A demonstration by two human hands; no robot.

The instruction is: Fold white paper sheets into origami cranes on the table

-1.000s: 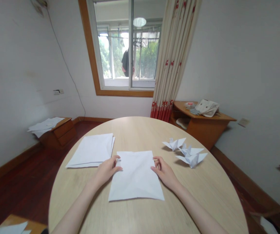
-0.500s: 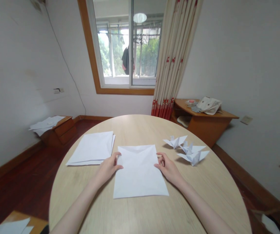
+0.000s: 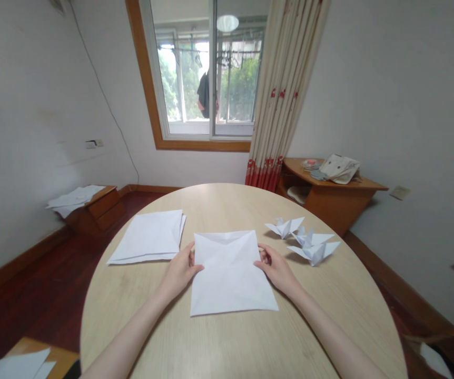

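Observation:
A creased white sheet of paper [image 3: 230, 273] lies flat on the round light wooden table [image 3: 227, 347] in front of me. My left hand [image 3: 180, 272] pinches its left edge, thumb on top of the paper. My right hand [image 3: 276, 269] grips the right edge near the upper corner, fingers curled. A stack of white sheets [image 3: 150, 237] lies to the left of the sheet. Three folded paper birds [image 3: 304, 242] sit to the right, just beyond my right hand.
A wooden corner cabinet [image 3: 329, 197] with a bag on top stands at the back right by a curtain [image 3: 280, 89]. A low wooden drawer unit [image 3: 92, 205] with papers is at the left wall. More paper lies at the bottom left [image 3: 13, 364].
The sheet has shifted slightly to the right and away from me, with both hands moving along its edges. The view has tilted a little.

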